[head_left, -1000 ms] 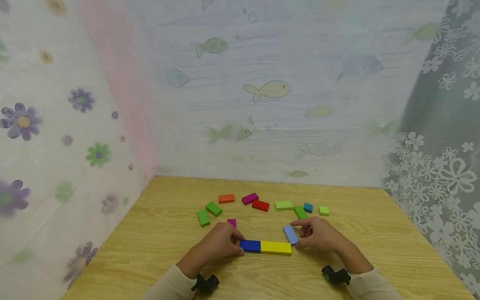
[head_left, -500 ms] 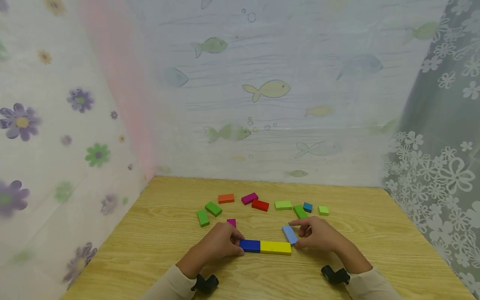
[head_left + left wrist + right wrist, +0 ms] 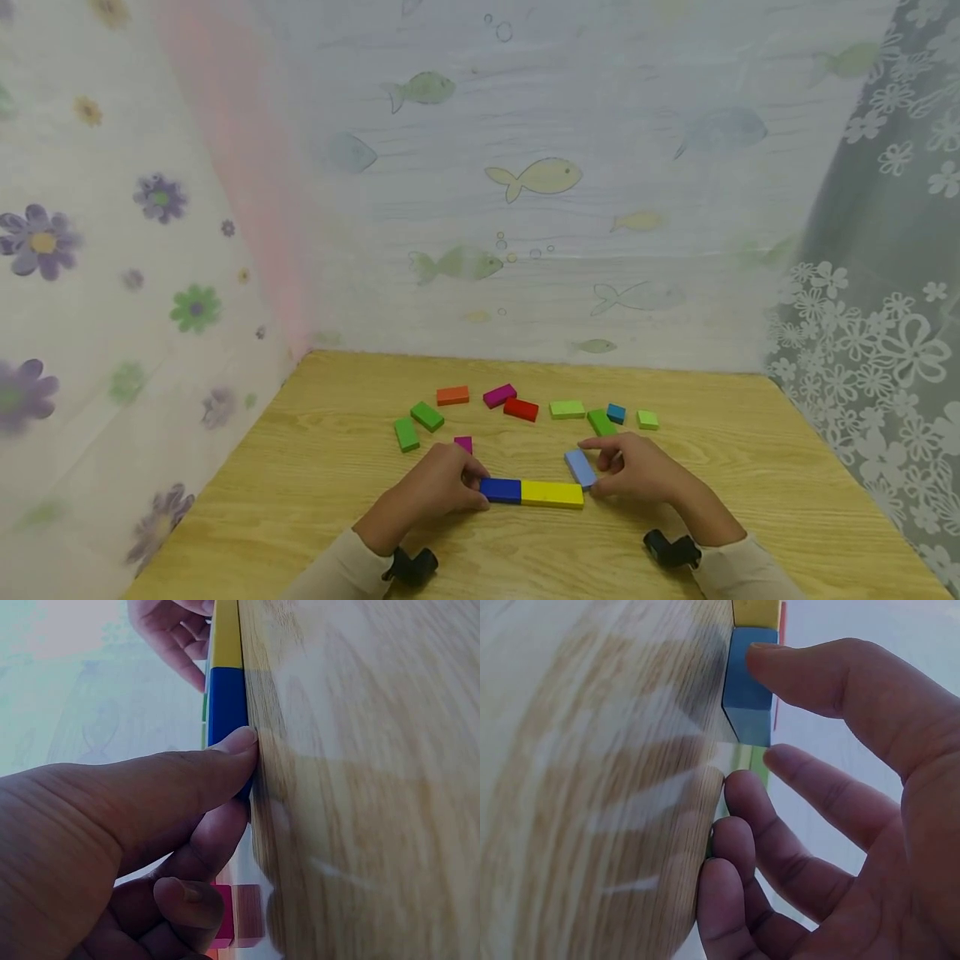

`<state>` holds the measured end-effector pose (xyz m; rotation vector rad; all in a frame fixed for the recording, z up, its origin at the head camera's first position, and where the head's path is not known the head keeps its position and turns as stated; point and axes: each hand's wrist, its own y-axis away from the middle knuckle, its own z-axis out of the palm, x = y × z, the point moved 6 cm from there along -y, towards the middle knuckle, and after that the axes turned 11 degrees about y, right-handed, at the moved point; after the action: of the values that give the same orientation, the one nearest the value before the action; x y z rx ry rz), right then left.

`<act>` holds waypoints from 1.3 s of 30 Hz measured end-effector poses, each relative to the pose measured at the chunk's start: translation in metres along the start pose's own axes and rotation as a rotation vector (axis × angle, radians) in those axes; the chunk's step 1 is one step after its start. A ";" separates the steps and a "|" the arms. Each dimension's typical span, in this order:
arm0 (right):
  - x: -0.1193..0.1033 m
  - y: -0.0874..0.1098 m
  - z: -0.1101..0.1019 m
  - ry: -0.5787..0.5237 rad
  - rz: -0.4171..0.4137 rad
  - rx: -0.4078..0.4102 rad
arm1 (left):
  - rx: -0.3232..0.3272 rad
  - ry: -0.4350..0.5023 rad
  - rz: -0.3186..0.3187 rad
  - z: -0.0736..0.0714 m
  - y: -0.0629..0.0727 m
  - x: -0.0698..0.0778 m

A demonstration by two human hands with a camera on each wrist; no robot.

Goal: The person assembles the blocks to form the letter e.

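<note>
A dark blue block and a longer yellow block lie end to end in a row on the table. My left hand pinches the left end of the dark blue block between thumb and fingers; the left wrist view shows the thumb along its side. At the yellow block's right end, a light blue block lies slanted. My right hand holds it, thumb at its near end and index fingertip at its far end. In the right wrist view the thumb presses the light blue block, other fingers loosely bent.
Behind the row lie orange, magenta, red, pale green and small blue blocks. Green blocks lie at left. A magenta block is partly hidden behind my left hand. Patterned curtains surround the table.
The light blue block has shifted very slightly left at its far end since the first frame. Both hands otherwise keep their places, and the row stays still.
</note>
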<state>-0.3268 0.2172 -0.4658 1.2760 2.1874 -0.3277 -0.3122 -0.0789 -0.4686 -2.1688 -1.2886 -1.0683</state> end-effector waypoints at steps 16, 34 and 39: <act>-0.003 0.006 -0.020 0.052 0.055 0.174 | -0.001 0.025 -0.009 0.002 0.003 -0.003; 0.031 0.001 -0.037 0.126 0.395 0.350 | 0.001 0.001 0.000 0.000 0.002 0.001; 0.033 -0.001 -0.036 0.129 0.410 0.340 | 0.000 -0.007 0.006 0.000 0.001 0.002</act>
<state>-0.3530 0.2579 -0.4568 1.9393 1.9599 -0.4732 -0.3111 -0.0783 -0.4669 -2.1771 -1.2850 -1.0593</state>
